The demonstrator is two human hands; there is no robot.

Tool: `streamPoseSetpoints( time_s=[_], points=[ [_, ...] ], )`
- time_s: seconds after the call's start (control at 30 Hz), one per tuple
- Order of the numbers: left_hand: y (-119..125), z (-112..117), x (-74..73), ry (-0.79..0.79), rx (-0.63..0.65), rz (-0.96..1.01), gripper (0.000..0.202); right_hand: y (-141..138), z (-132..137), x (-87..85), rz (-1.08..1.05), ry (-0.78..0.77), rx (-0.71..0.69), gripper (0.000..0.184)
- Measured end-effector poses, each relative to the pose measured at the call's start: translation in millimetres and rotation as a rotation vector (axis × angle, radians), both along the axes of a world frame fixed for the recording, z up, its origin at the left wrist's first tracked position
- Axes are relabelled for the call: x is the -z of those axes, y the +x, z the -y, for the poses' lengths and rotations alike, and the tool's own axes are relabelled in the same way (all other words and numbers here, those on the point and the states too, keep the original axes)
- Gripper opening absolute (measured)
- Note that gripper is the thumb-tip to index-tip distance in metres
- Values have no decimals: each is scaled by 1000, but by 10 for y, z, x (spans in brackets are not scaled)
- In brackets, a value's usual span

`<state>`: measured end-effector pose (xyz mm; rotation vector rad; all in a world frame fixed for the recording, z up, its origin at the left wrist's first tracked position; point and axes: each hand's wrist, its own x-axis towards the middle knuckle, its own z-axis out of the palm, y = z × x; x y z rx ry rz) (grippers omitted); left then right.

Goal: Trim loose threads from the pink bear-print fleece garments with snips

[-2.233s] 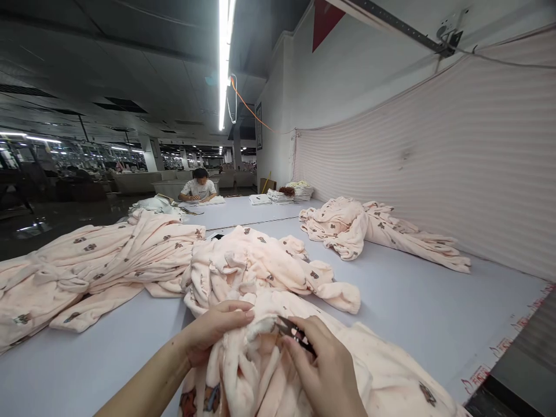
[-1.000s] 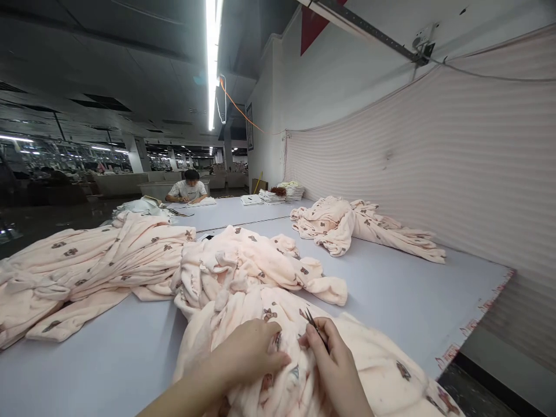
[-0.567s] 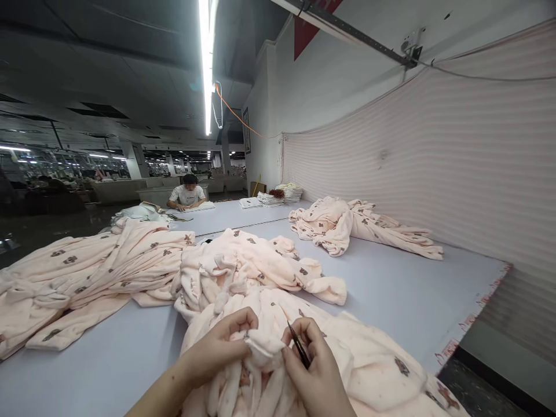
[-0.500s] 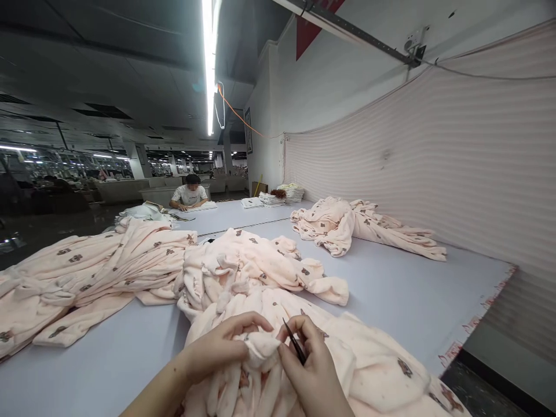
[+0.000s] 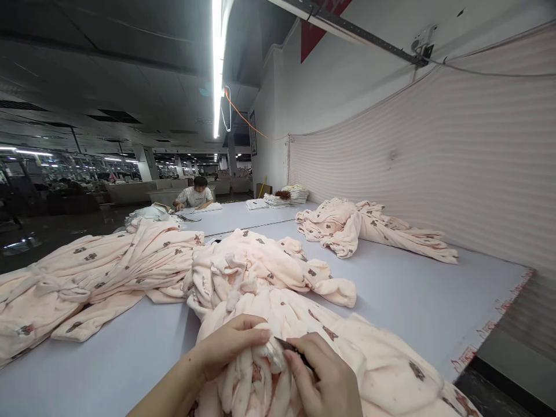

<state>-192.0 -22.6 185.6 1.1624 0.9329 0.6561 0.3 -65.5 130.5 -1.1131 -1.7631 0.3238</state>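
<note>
A pale pink plush garment (image 5: 369, 359) with small brown animal prints lies bunched in front of me. My left hand (image 5: 230, 347) is closed on a whitish folded edge of it, thumb on top. Dark pointed thread snips (image 5: 286, 346) are in my right hand (image 5: 328, 373), its fingers closed round them. Their tip points left and touches, or nearly touches, the held edge. My palm hides most of the snips, so whether the blades are apart does not show.
More pink garments (image 5: 108, 266) lie on the left, and another pile (image 5: 334, 223) at the back right of the pale table (image 5: 412, 289). Folded cloth stacks (image 5: 297, 194) stand at the far end, where a co-worker (image 5: 197, 196) leans over the table. A striped curtain (image 5: 412, 162) lines the right wall.
The snips have turned from pointing upward to pointing left at the held edge. My right hand has rolled over them, and my left thumb has shifted up along the fabric.
</note>
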Motion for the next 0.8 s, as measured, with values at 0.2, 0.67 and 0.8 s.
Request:
streamPoseSetpoints(
  time_s=[0.2, 0.67, 0.8],
  points=[
    [15, 145, -81, 210, 57, -45, 10, -91, -26, 235, -278, -290, -16, 17],
    [82, 233, 126, 149, -44, 94, 29, 93, 89, 80, 129, 102, 70, 22],
    [97, 228, 124, 120, -56, 82, 30, 82, 132, 52, 192, 157, 103, 20]
  ],
)
